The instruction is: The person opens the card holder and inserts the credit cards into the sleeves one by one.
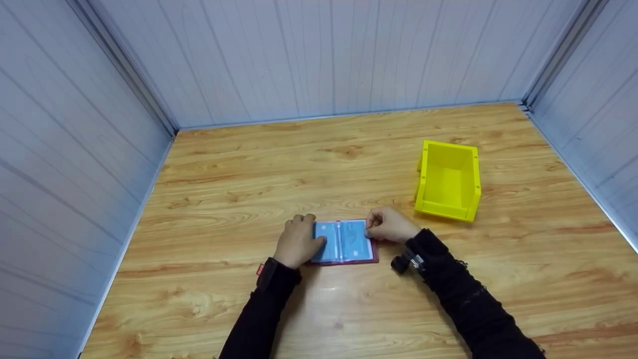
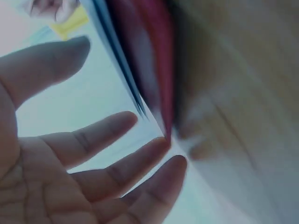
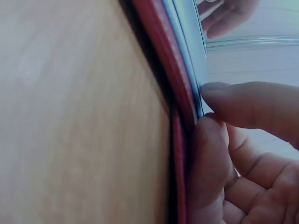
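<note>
A red-covered card holder (image 1: 338, 242) lies spread flat on the table, with blue cards behind clear plastic sleeves on both sides. My left hand (image 1: 299, 241) is at its left edge, thumb over the left page. In the left wrist view, the fingers (image 2: 154, 156) are loosely extended, with fingertips right at the red cover (image 2: 161, 60). At the right edge, my right hand (image 1: 391, 225) pinches the sleeve page between thumb and index finger. The right wrist view shows the thumb (image 3: 252, 102) on the page's top face, with the red cover (image 3: 163, 42) below.
Behind and to the right of the card holder stands a yellow plastic bin (image 1: 448, 182) with nothing in it. The wood-grain table (image 1: 239, 174) is bordered by pale panel walls (image 1: 319, 60) at the back and both sides.
</note>
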The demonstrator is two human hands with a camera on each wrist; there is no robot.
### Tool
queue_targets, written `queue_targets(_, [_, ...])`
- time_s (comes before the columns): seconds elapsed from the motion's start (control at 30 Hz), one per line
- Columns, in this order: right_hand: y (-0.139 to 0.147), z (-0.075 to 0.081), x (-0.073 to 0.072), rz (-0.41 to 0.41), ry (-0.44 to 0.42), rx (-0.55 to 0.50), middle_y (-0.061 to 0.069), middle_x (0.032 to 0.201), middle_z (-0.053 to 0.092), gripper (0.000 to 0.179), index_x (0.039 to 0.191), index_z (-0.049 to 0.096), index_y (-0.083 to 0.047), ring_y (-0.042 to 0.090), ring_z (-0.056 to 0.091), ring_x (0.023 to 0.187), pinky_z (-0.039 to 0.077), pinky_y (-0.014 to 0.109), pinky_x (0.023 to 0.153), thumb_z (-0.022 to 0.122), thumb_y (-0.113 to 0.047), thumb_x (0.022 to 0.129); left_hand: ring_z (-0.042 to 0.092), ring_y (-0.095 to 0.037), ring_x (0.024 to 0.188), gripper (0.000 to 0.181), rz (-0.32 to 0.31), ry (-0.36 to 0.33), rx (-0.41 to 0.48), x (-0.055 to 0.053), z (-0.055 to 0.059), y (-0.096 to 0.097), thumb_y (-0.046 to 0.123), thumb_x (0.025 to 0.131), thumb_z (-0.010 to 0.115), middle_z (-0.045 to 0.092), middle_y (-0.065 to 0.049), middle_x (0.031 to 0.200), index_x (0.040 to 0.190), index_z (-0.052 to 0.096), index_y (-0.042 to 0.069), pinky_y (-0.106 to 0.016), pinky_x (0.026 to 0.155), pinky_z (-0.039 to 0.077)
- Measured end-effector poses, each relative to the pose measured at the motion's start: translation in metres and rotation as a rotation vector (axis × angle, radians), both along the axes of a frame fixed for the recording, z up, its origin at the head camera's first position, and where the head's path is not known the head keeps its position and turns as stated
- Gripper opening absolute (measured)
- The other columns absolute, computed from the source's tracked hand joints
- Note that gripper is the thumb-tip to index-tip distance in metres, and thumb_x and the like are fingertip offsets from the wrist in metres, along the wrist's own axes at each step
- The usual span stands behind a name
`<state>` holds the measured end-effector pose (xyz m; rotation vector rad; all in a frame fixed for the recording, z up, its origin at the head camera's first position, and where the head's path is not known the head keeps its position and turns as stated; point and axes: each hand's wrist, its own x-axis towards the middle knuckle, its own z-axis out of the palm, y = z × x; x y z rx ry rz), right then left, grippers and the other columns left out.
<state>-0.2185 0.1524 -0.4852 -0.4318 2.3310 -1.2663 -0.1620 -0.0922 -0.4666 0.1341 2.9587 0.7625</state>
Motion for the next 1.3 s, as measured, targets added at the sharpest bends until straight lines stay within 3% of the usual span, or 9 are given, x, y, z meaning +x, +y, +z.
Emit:
queue_targets(0.1, [0.001, 0.0, 0.0, 0.006, 0.023, 0.006, -0.003, 0.068, 0.056, 0.011, 0.083, 0.062, -0.003, 0.008, 0.051, 0.058, 0.042, 0.02, 0.054, 0.073, -0.006, 0.081, 0.053, -0.039, 0.118, 0.057, -0.003, -0.05, 0.033, -0.003, 0.001, -0.006, 0.022, 0.084, 0.072, 0.057, -0.023, 0.128, 0.134, 0.055, 0.0, -0.051, 0.098, 0.046])
queue_targets(0.27, [0.002, -0.001, 0.0, 0.006, 0.039, 0.013, -0.004, 0.068, 0.057, 0.011, 0.083, 0.063, -0.004, 0.008, 0.051, 0.058, 0.043, 0.02, 0.054, 0.073, -0.006, 0.081, 0.054, -0.038, 0.115, 0.052, -0.039, -0.051, 0.099, -0.005, 0.002, -0.008, 0.009, 0.081, 0.071, 0.057, -0.024, 0.124, 0.13, 0.057, 0.0, -0.05, 0.096, 0.047])
queue_targets(0.53, [0.002, -0.001, 0.0, 0.001, 0.022, 0.011, -0.003, 0.069, 0.056, 0.012, 0.083, 0.063, -0.003, 0.009, 0.051, 0.06, 0.043, 0.02, 0.055, 0.074, -0.006, 0.081, 0.052, -0.028, 0.097, 0.056, -0.064, -0.096, 0.244, -0.007, 0.005, -0.011, -0.002, 0.079, 0.066, 0.046, -0.021, 0.121, 0.134, 0.053, 0.002, -0.039, 0.084, 0.048])
queue_targets(0.7, [0.002, 0.0, 0.0, 0.002, 0.026, 0.015, -0.003, 0.069, 0.057, 0.011, 0.083, 0.063, -0.003, 0.009, 0.052, 0.06, 0.043, 0.02, 0.055, 0.073, -0.006, 0.081, 0.051, -0.025, 0.098, 0.065, -0.061, -0.122, 0.331, -0.007, 0.008, -0.013, 0.0, 0.08, 0.068, 0.043, -0.02, 0.128, 0.141, 0.046, 0.006, -0.034, 0.079, 0.046])
queue_targets(0.83, [0.001, 0.0, 0.0, -0.003, 0.022, 0.014, -0.003, 0.069, 0.057, 0.011, 0.083, 0.063, -0.003, 0.008, 0.052, 0.06, 0.044, 0.02, 0.055, 0.073, -0.006, 0.081, 0.052, -0.026, 0.102, 0.076, -0.078, -0.104, 0.383, -0.005, 0.013, -0.01, 0.005, 0.08, 0.073, 0.049, -0.02, 0.132, 0.148, 0.039, 0.008, -0.038, 0.085, 0.047])
queue_targets(0.93, [0.001, 0.0, 0.0, -0.006, 0.012, 0.009, -0.003, 0.069, 0.057, 0.011, 0.083, 0.063, -0.003, 0.008, 0.052, 0.06, 0.044, 0.02, 0.055, 0.073, -0.006, 0.081, 0.053, -0.026, 0.108, 0.085, -0.146, -0.091, 0.41, -0.001, 0.016, -0.005, 0.008, 0.08, 0.076, 0.047, -0.021, 0.14, 0.152, 0.031, 0.01, -0.04, 0.09, 0.048])
queue_targets(1.03, [0.001, 0.0, 0.0, -0.004, 0.009, 0.002, -0.003, 0.069, 0.057, 0.011, 0.084, 0.063, -0.002, 0.008, 0.052, 0.059, 0.043, 0.02, 0.054, 0.072, -0.005, 0.081, 0.055, -0.024, 0.106, 0.094, -0.223, -0.077, 0.432, 0.003, 0.018, 0.004, 0.007, 0.08, 0.075, 0.037, -0.02, 0.151, 0.156, 0.022, 0.013, -0.037, 0.087, 0.051])
queue_targets(1.17, [0.001, -0.002, 0.0, 0.01, 0.024, -0.015, -0.003, 0.067, 0.056, 0.012, 0.084, 0.062, 0.0, 0.006, 0.05, 0.057, 0.041, 0.019, 0.052, 0.072, -0.005, 0.08, 0.054, -0.021, 0.093, 0.097, -0.282, -0.029, 0.425, 0.009, 0.018, 0.016, 0.004, 0.078, 0.069, 0.045, -0.02, 0.141, 0.158, 0.015, 0.014, -0.033, 0.078, 0.05])
queue_targets(1.3, [0.0, -0.003, -0.001, 0.009, 0.024, -0.029, -0.004, 0.067, 0.057, 0.012, 0.084, 0.062, 0.001, 0.006, 0.051, 0.056, 0.041, 0.019, 0.052, 0.072, -0.003, 0.079, 0.052, -0.024, 0.113, 0.096, -0.296, 0.041, 0.365, 0.014, 0.014, 0.029, 0.005, 0.075, 0.066, 0.047, -0.018, 0.142, 0.157, 0.015, 0.008, -0.041, 0.1, 0.045])
